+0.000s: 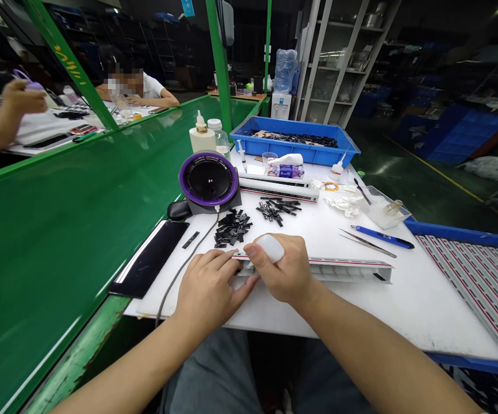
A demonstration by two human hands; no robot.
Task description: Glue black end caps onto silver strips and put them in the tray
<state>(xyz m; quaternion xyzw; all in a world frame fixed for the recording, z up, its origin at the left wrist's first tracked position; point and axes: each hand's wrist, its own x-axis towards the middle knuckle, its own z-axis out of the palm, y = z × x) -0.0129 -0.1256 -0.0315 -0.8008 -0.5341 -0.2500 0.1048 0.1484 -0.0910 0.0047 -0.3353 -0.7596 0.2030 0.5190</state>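
Bare hands, bare forearms, no sleeves in view, blue-grey trousers over both legs

1. Head view: a camera on the wearer's head looks forward and down, with the lap (214, 371) at the bottom edge.
2. The left hand (208, 290) and right hand (290, 270) are close, near the middle (slightly below it, really).
3. It faces across the counter (339, 305) toward the blue bin (294, 153), with the water dispenser (281, 106) farther off.

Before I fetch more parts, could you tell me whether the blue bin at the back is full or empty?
Part full: the blue bin holds dark pieces, with its walls rising above them.
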